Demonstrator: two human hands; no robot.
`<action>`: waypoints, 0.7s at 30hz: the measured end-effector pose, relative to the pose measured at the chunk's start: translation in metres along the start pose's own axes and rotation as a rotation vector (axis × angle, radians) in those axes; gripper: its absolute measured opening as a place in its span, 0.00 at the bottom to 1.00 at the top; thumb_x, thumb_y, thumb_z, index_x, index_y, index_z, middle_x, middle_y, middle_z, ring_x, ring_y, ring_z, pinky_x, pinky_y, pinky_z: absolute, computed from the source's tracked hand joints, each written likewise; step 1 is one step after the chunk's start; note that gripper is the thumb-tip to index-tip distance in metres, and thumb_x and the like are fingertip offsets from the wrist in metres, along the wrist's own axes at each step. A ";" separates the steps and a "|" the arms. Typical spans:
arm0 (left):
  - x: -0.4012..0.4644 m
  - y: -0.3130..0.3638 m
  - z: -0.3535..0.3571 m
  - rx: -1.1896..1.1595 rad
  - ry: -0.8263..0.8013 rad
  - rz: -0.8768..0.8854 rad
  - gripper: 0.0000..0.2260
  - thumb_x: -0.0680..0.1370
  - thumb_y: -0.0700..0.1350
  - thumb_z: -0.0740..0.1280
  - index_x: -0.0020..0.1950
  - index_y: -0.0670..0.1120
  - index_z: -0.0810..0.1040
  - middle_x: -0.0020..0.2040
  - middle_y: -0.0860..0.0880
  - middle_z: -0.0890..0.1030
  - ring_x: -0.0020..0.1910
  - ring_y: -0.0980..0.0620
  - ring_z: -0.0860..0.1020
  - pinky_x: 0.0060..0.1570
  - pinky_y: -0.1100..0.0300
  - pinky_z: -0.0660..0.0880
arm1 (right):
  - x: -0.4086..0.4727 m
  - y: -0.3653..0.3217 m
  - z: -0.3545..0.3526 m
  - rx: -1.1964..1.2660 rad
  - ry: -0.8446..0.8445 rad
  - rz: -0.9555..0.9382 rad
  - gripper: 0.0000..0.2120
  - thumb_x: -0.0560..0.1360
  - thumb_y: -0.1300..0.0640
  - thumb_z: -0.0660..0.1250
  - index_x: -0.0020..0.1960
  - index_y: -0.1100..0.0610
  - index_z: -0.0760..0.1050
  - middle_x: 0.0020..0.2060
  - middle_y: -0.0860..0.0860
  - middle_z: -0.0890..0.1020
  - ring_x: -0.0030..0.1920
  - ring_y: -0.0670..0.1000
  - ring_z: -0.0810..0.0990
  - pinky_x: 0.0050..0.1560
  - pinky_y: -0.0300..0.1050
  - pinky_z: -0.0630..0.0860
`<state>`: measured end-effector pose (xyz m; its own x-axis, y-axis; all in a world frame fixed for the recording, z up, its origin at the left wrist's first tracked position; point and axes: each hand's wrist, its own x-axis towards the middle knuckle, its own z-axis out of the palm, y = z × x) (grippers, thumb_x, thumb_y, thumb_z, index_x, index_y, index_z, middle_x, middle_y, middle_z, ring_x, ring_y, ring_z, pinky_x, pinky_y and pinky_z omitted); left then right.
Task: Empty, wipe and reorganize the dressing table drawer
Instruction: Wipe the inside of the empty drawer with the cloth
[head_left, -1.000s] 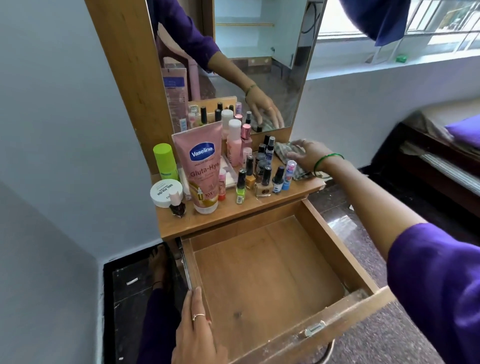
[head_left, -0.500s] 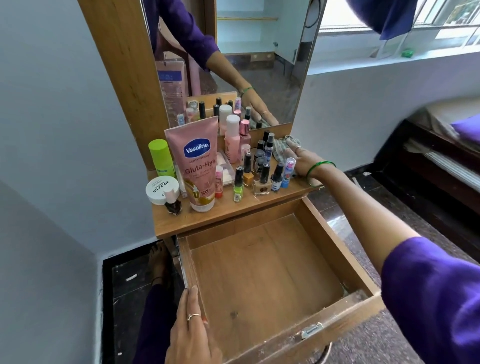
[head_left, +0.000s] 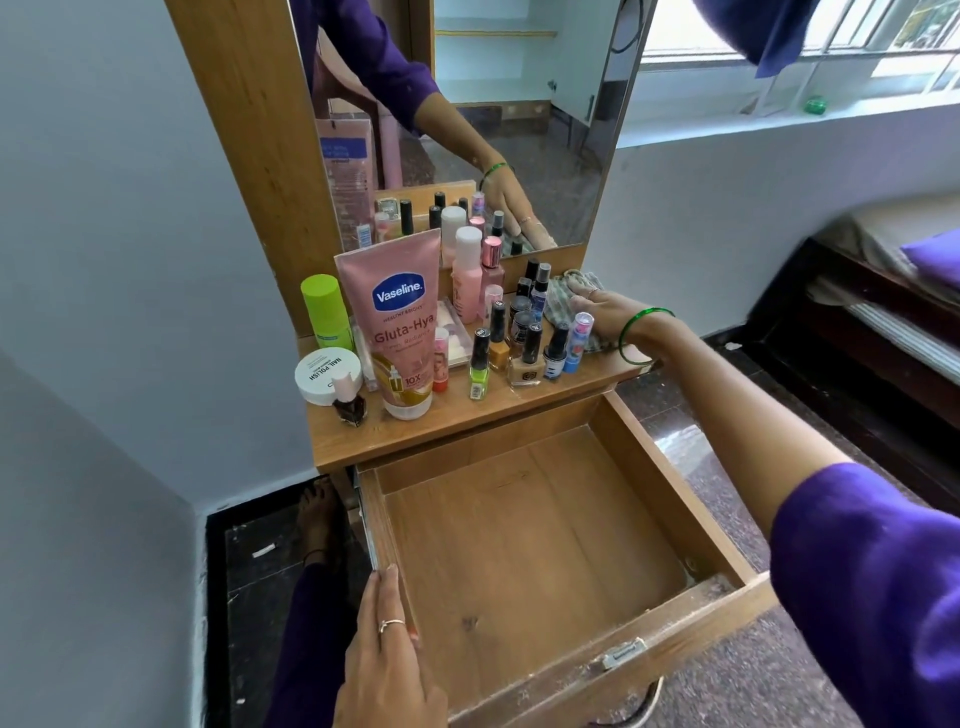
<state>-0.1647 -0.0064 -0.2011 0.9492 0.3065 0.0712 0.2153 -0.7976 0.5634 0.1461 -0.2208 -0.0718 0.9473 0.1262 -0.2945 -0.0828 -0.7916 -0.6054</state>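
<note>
Tabletop clutter behind drawer, front nearest

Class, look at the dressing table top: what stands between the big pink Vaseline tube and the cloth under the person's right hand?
In the head view, a cluster of small nail polish bottles and pink bottles stands between the Vaseline tube and the cloth under the right hand.
</note>
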 end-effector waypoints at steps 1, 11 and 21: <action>0.000 0.000 0.000 0.005 -0.003 -0.005 0.33 0.60 0.23 0.71 0.65 0.36 0.71 0.60 0.34 0.76 0.44 0.33 0.81 0.33 0.49 0.78 | 0.000 -0.001 -0.001 -0.004 -0.009 0.003 0.23 0.83 0.51 0.50 0.77 0.50 0.53 0.76 0.54 0.57 0.75 0.54 0.56 0.74 0.49 0.53; -0.003 0.017 -0.019 -0.001 -0.118 -0.104 0.30 0.78 0.39 0.57 0.76 0.50 0.48 0.77 0.51 0.53 0.66 0.50 0.69 0.52 0.63 0.71 | -0.015 -0.011 -0.007 0.047 0.050 -0.009 0.21 0.83 0.51 0.51 0.75 0.50 0.59 0.73 0.54 0.64 0.71 0.54 0.64 0.69 0.45 0.61; -0.003 0.026 -0.034 0.053 -0.193 -0.144 0.28 0.81 0.44 0.52 0.75 0.51 0.38 0.77 0.55 0.45 0.69 0.56 0.63 0.60 0.60 0.70 | -0.045 -0.018 -0.027 -0.002 0.243 -0.114 0.18 0.80 0.53 0.58 0.68 0.57 0.70 0.65 0.56 0.75 0.64 0.54 0.74 0.64 0.46 0.69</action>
<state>-0.1701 -0.0106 -0.1582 0.9330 0.3180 -0.1686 0.3586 -0.7805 0.5121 0.1139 -0.2286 -0.0278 0.9970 0.0673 -0.0379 0.0291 -0.7816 -0.6231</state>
